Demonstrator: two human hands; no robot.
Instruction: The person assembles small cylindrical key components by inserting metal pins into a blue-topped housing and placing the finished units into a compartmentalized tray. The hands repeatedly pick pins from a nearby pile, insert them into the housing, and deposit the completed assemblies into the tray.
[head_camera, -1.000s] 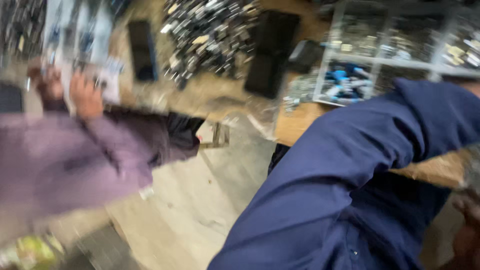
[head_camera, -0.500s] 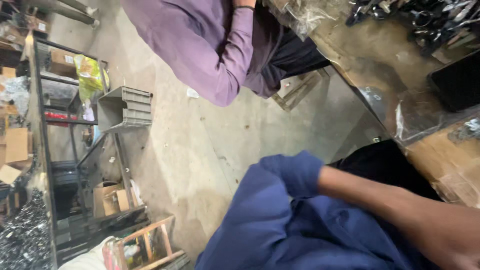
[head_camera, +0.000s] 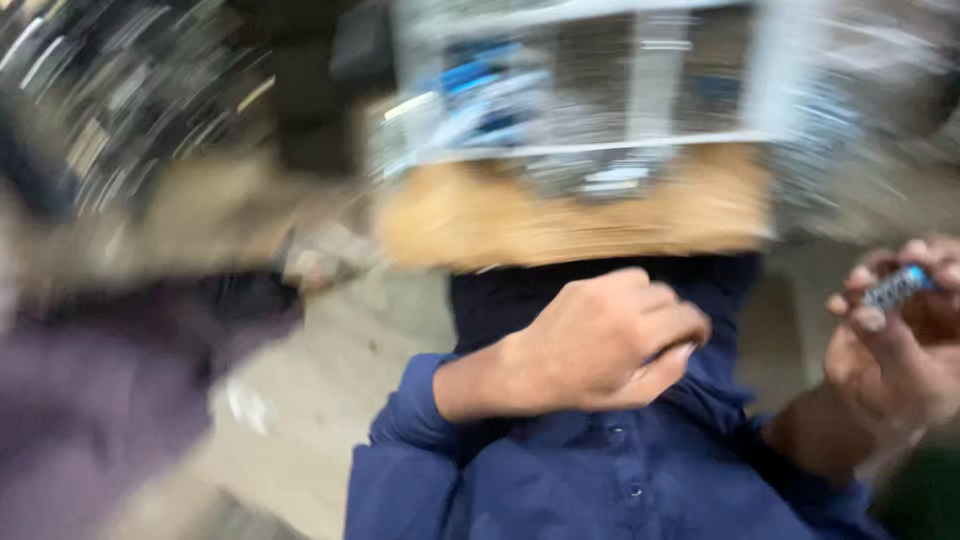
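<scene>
Head view, left hand (head_camera: 600, 345) curled into fist, right hand (head_camera: 890, 340) raised, pinching small blue-ended part (head_camera: 898, 287).

Open air between my left hand (head_camera: 600, 345) and right hand (head_camera: 890, 340); the wooden bench edge (head_camera: 570, 220) blocks ahead, a purple-sleeved person (head_camera: 110, 400) crowds left.

Small silvery-blue object (head_camera: 897, 287), oblong, tilted, pinched between fingertips of right hand (head_camera: 890, 340) at frame's right edge; blurred, details unclear. Left hand (head_camera: 600, 340) curled into fist, contents hidden.
</scene>
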